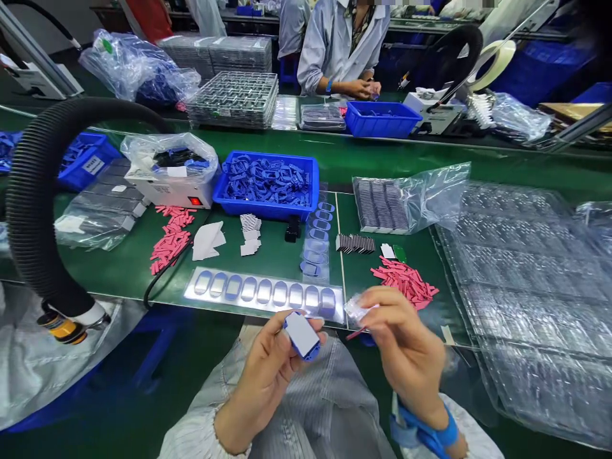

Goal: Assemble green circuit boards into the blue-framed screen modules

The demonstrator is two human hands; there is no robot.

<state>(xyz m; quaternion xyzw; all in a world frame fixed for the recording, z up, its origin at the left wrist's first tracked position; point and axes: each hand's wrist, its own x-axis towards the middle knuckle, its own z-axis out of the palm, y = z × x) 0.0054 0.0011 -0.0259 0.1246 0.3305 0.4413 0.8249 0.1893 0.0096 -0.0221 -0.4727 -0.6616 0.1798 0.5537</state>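
Blue-rimmed white pad sits pinched in your left hand, its long axis slanting down toward your right hand, which stays just apart, pinching a clear plastic piece trailing a pink strip; both wrists turn inward, the hands held above your lap, just short of the bench.

Two bare hands show; at eleven o'clock, one long clear plastic strip carries nine blue oval pieces; two heaps of pink paper strips lie at ten and two o'clock.
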